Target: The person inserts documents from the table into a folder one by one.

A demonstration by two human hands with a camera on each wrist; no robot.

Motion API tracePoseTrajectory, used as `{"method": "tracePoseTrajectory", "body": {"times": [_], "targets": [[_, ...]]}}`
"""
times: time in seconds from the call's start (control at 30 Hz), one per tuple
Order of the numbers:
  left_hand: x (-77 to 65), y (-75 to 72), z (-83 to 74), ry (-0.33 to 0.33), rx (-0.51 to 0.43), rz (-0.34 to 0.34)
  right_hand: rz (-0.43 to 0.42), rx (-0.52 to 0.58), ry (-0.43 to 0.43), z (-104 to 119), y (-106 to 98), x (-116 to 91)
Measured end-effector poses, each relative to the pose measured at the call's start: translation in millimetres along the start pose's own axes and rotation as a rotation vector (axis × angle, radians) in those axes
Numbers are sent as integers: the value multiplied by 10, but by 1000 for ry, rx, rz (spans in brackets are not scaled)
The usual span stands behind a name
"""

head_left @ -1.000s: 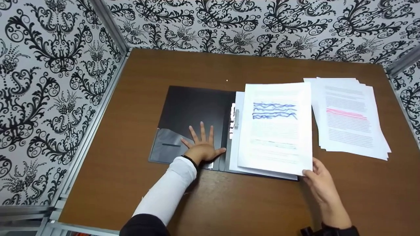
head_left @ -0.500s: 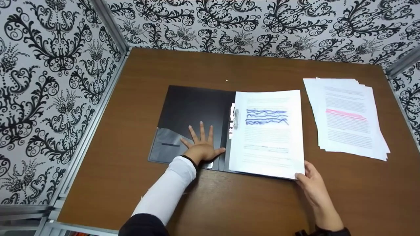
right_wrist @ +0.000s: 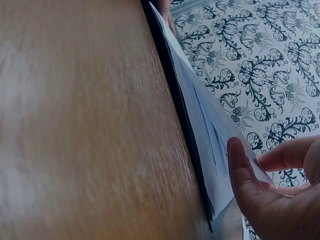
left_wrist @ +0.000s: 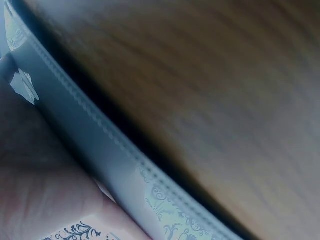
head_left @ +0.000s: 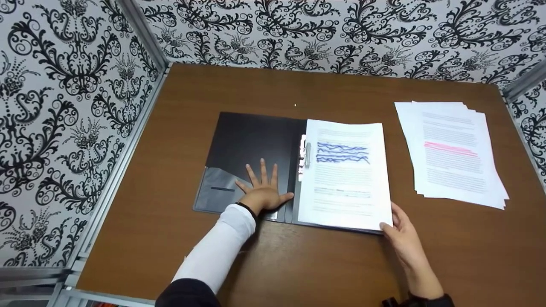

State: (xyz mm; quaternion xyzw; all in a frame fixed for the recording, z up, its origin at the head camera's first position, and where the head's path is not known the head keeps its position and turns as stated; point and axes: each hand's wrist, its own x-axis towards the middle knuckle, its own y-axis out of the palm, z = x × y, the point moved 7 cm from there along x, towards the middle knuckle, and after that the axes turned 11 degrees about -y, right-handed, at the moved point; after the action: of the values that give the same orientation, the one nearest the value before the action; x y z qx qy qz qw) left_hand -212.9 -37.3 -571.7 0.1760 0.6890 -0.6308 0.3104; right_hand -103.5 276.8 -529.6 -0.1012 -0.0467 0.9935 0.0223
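Observation:
A black folder (head_left: 256, 132) lies spread on the table, its left cover flat and a metal clip (head_left: 308, 155) along its spine. My left hand (head_left: 263, 197) presses on that cover with fingers spread, beside the clear corner pocket (head_left: 217, 192). On the folder's right side is a printed sheet (head_left: 341, 183) with blue scribbled lines, on top of other paper. The thumb and fingers of my right hand (head_left: 403, 234) pinch the sheet's lower right corner. In the right wrist view that corner of the sheet (right_wrist: 220, 117) bends up, apart from the paper beneath.
To the right, a loose pile of printed pages (head_left: 454, 170) bears pink highlighter lines. The brown table (head_left: 239, 85) meets patterned wall panels (head_left: 298, 34) at the back and left. A tiny white speck (head_left: 295, 105) lies beyond the folder.
My right hand has brought the sheet left and down onto the folder's right side, its left edge now at the clip. The left hand has stayed in place.

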Motion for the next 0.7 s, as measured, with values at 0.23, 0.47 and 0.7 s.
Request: {"method": "tracePoseTrajectory", "body": {"times": [0.23, 0.47, 0.7], "targets": [[-54, -36, 4, 1, -3, 6, 4, -64, -44, 4, 8, 21], [-151, -98, 9, 17, 2, -22, 17, -134, -45, -20, -9, 22], [-133, -75, 15, 12, 3, -7, 6, -192, -20, -56, -24, 30]]}}
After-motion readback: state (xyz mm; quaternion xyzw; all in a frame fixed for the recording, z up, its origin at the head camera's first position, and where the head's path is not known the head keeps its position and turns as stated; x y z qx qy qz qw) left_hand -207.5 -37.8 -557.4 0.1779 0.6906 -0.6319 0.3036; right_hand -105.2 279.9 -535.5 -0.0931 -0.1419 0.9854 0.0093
